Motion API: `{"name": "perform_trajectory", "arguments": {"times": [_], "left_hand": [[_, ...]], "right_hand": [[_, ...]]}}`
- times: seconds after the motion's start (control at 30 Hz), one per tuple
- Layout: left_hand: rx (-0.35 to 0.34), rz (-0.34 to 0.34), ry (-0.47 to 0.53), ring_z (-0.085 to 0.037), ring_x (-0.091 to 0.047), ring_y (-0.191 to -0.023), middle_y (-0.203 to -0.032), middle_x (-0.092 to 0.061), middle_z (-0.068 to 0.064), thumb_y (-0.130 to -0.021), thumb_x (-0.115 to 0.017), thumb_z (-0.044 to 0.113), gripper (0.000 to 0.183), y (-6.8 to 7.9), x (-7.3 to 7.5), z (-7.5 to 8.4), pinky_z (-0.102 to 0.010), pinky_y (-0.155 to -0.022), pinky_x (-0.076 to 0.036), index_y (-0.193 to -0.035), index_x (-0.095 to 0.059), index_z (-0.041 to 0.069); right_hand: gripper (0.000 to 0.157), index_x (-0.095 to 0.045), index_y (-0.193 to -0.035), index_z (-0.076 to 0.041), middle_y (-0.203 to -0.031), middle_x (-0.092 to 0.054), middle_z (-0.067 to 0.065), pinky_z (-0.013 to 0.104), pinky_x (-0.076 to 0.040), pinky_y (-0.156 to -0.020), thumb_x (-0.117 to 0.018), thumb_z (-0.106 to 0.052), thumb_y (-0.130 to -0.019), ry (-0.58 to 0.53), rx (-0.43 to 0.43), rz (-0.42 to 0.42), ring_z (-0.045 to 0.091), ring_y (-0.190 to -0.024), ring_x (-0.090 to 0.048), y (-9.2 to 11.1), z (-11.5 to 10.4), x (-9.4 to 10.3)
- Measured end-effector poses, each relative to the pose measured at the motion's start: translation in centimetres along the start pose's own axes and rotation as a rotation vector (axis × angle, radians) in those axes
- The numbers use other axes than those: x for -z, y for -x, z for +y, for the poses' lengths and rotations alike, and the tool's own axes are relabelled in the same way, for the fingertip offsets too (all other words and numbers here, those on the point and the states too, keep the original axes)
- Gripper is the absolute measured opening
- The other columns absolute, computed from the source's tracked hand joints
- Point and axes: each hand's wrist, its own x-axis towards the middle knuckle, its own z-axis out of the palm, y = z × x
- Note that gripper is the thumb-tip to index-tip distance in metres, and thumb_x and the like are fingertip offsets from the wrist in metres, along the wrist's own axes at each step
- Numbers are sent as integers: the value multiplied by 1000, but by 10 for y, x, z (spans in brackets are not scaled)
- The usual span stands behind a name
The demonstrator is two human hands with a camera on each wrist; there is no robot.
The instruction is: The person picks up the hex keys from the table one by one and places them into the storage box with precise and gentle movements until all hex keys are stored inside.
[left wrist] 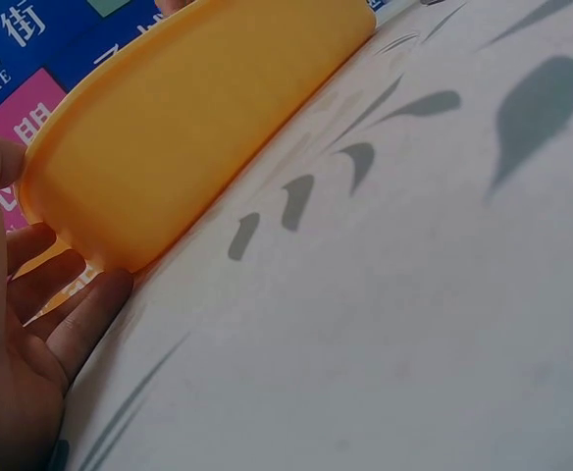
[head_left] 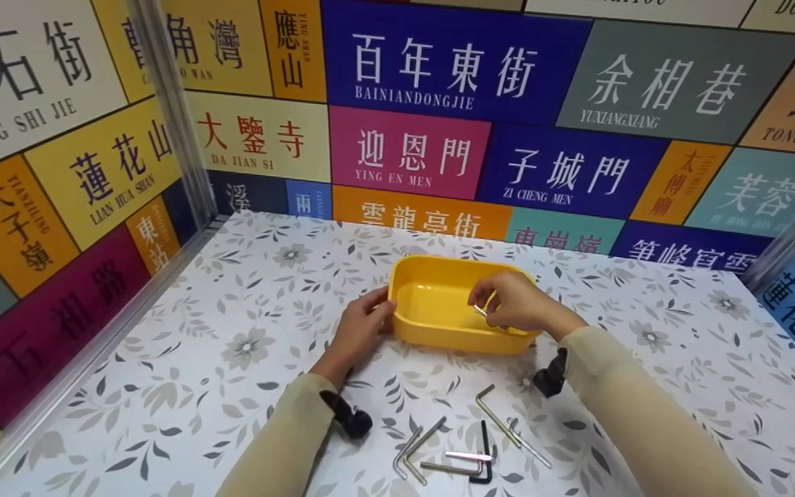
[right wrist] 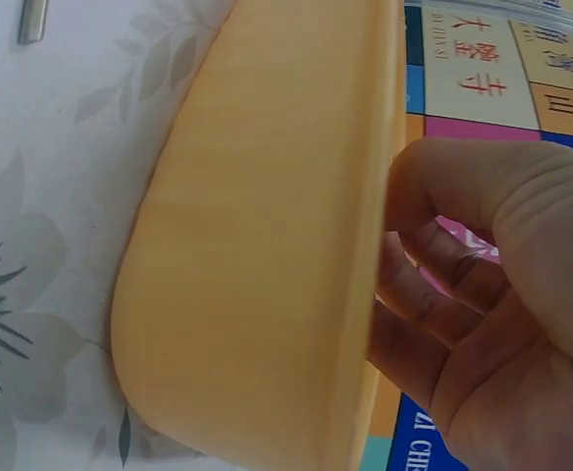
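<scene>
A yellow plastic tub (head_left: 453,338) stands on the table with its long side towards me. My left hand (head_left: 359,328) grips its left end; in the left wrist view the thumb is at the rim and the fingers (left wrist: 95,314) bend round the outer wall. Over the tub's right half, my right hand (head_left: 518,304) pinches a small silver hex key (head_left: 480,310), of which only a short bit shows. From the right wrist, the tub's wall (right wrist: 247,245) hides the fingertips and the key. In the head view, the visible left part of the tub's floor is bare.
Several loose hex keys lie in front of the tub, between my forearms: a black one (head_left: 485,435), a brass-coloured one (head_left: 497,416) and silver ones, some overlapping. A flower-patterned cloth (head_left: 246,345) covers the table. Colourful sign-printed walls (head_left: 411,148) stand behind and at the left.
</scene>
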Motion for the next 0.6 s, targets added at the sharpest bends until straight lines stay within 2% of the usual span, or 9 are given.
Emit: {"name": "perform_trajectory", "arguments": {"times": [0.13, 0.47, 0.6], "left_hand": [[22, 1, -6, -18, -61, -124, -150, -56, -2, -98, -56, 35, 54, 1, -1, 2, -34, -104, -54, -148, -52, 18], [34, 15, -29, -19, -59, -128, -150, -56, -1, -98, -56, 35, 54, -1, 0, 2, -36, -109, -50, -148, -52, 18], [35, 18, -23, -19, -58, -130, -150, -56, -1, -98, -57, 35, 53, -2, 1, 1, -36, -110, -50, -148, -53, 18]], "right_hand": [[30, -71, -102, -1, -92, -69, 13, 24, -52, -60, -68, 9, -75, -24, -23, -23, 18, -75, -62, -6, 7, -5], [19, -73, -104, -4, -96, -69, 12, 25, -53, -73, -73, -1, -85, -56, -138, -44, 20, -81, -60, -17, 16, -18], [18, -74, -100, -4, -93, -69, 12, 28, -53, -76, -70, 2, -83, -26, -108, -40, 20, -82, -59, -19, 21, -22]]}}
